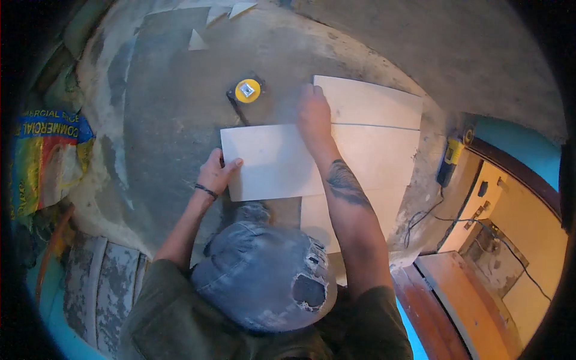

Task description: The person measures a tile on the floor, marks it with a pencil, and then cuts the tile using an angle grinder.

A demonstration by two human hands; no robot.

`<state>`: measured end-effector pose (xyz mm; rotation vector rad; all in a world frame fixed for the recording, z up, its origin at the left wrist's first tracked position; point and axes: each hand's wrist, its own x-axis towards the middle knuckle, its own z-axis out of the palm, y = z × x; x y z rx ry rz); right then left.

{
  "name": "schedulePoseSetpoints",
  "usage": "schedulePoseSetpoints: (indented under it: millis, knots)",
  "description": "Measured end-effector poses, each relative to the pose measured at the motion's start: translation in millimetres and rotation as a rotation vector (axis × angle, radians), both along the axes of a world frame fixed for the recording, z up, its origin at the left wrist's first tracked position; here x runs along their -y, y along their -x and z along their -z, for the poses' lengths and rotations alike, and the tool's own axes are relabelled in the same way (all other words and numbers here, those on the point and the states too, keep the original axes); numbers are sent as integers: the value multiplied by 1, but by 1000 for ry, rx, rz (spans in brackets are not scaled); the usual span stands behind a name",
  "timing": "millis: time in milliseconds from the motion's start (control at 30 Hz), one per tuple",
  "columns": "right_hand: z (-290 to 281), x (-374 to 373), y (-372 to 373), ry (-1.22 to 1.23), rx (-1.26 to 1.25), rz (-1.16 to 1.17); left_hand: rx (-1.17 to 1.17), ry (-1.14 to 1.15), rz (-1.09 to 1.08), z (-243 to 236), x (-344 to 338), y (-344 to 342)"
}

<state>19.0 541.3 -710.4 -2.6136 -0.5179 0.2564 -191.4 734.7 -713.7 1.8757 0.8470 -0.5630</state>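
A white rectangular tile lies in front of me, its left end in my left hand. The thumb rests on its top face and the fingers go under the edge. My right hand is closed at the left edge of a second white tile, farther off, just past the first tile's far edge. Its fingertips are partly hidden. More white tile extends to the right beneath my right forearm. Beyond the first tile, a yellow and black tape measure sits on the grey floor.
Small white triangular offcuts lie at the far left. To the right is a yellow and black corded power tool, its cable trailing nearby. A colourful sack stands left; wooden boards are at the lower right.
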Motion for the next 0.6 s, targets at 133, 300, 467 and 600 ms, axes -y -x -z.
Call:
schedulePoseSetpoints:
  millis: [133, 300, 467, 600]
  knots:
    - [-1, -1, 2, 25, -22, 9, -46, 13, -2, 1, 0, -1]
    - [-7, -3, 3, 151, -108, 41, -43, 17, -12, 1, 0, -1]
    - [-31, 31, -20, -114, -80, -3, -34, -52, 54, -1, -1, -2]
    - [-42, 68, -29, 70, -227, -210, 12, -5, 31, 0, -2, -2]
